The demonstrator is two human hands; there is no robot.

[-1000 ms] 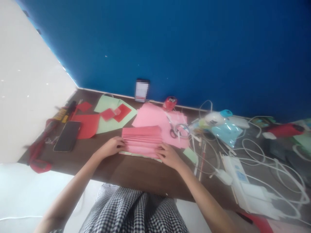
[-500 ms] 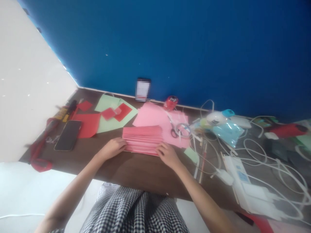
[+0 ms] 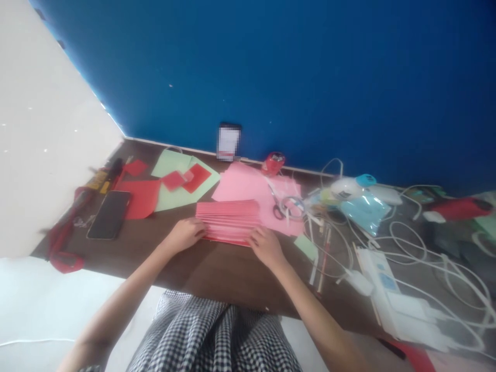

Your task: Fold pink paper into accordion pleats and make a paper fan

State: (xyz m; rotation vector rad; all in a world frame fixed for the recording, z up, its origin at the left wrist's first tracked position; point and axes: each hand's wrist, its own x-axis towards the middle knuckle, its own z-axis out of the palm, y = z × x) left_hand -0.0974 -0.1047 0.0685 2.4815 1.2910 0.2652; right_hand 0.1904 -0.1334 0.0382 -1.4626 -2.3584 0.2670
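A pink sheet of paper (image 3: 228, 219), pleated in narrow accordion folds, lies flat on the table in front of me. My left hand (image 3: 188, 232) grips its near left edge with bent fingers. At the near right edge, my right hand (image 3: 265, 245) pinches the paper between thumb and fingers. The folds look tighter at the far side and wider near my hands. Behind the pleated paper are larger flat pink sheets (image 3: 248, 186), with scissors (image 3: 278, 211) lying on them beside a roll of clear tape (image 3: 294, 206).
On the left lie a phone (image 3: 109, 214), red paper (image 3: 145, 199) and green paper (image 3: 166, 196). A propped-up phone (image 3: 228, 142) leans on the blue wall. Tangled white cables and a power strip (image 3: 382, 279) cover the right side, near a blue packet (image 3: 366, 212).
Both hands have shifted slightly inward and away from me along the paper's near edge. The near part of the pleated paper looks a little more gathered.
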